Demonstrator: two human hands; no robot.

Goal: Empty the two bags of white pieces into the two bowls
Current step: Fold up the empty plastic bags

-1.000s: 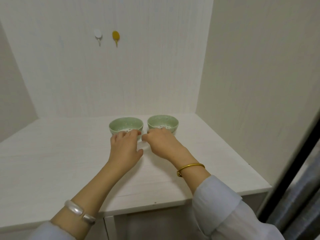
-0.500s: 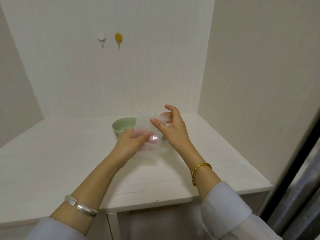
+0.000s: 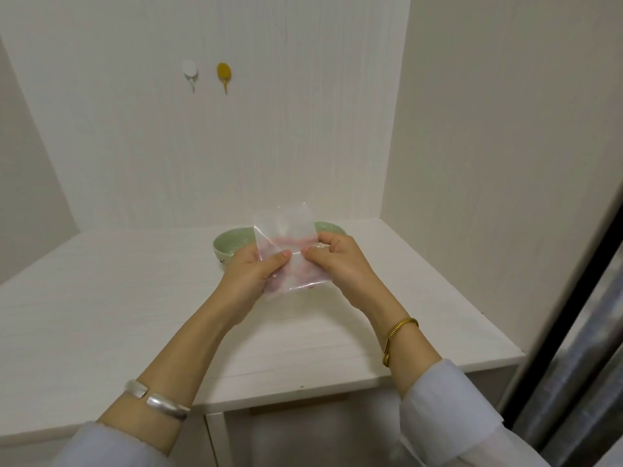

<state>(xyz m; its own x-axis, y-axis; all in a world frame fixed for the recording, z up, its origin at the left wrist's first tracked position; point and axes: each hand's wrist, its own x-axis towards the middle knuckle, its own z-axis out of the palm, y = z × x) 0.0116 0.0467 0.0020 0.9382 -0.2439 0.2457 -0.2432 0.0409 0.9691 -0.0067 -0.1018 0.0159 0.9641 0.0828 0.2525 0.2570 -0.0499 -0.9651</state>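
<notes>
- Because the clear bag [image 3: 290,246] is held up in front of them, much of both green bowls is hidden: the left bowl [image 3: 230,246] shows its left half, the right bowl [image 3: 328,227] only a sliver of rim above the right hand.
- Through the plastic the fingers show as pink smudges; whether white pieces lie inside the bag cannot be made out, and a second bag is not visible.
- Left hand [image 3: 258,269] pinches the bag's left side, thumb on the near face and fingers behind.
- Right hand [image 3: 332,261] pinches the right side the same way, thumb tip just beside the left thumb.
- Both bowls stand near the back edge of the white bench [image 3: 101,315], right of its middle; the bag hangs above the bench, touching only the hands.
- Half a second ago the right hand's fingers were spread beside the bag; now they are closed on it, and the bag sits higher and squarer to the camera.
- A second ago both hands were down at the bowls' near rims.
</notes>
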